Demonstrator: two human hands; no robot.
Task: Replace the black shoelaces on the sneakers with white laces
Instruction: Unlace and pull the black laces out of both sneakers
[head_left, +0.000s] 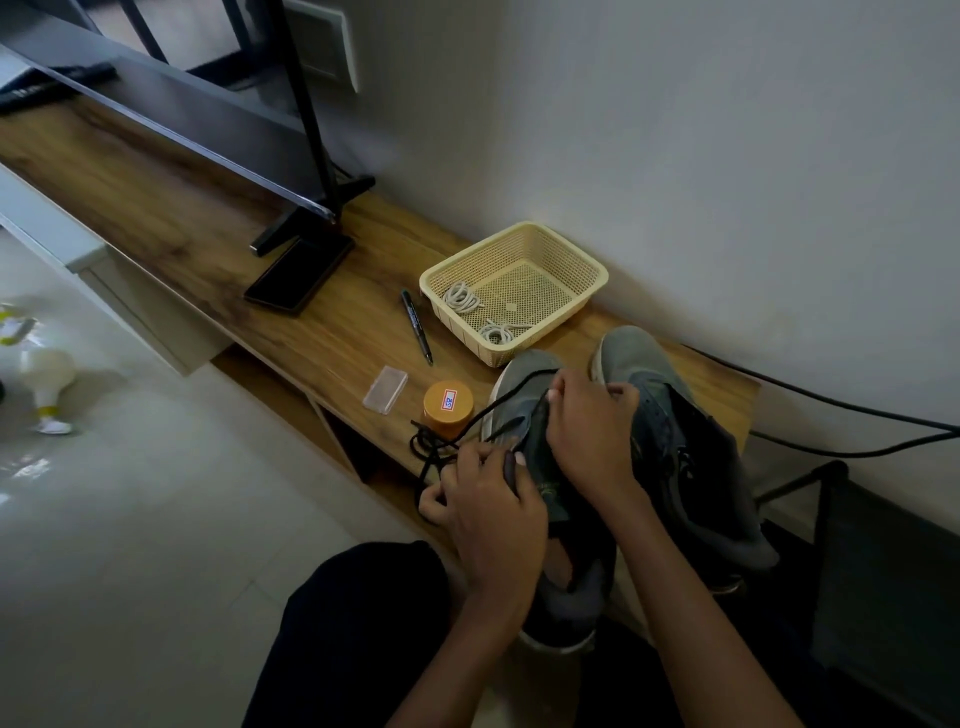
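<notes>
Both hands, left hand (488, 499) and right hand (592, 431), pinch the black lace (498, 402) on the left sneaker (524, 384).

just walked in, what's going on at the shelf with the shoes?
A person is unlacing the left sneaker of a grey pair on the wooden shelf. The left hand pulls the black lace, much of it already loose, while the right hand works at the eyelets. The other sneaker sits beside it. Two coiled white laces wait untouched in the cream basket. A marker, orange-lidded jar and small clear case lie nearby.
</notes>
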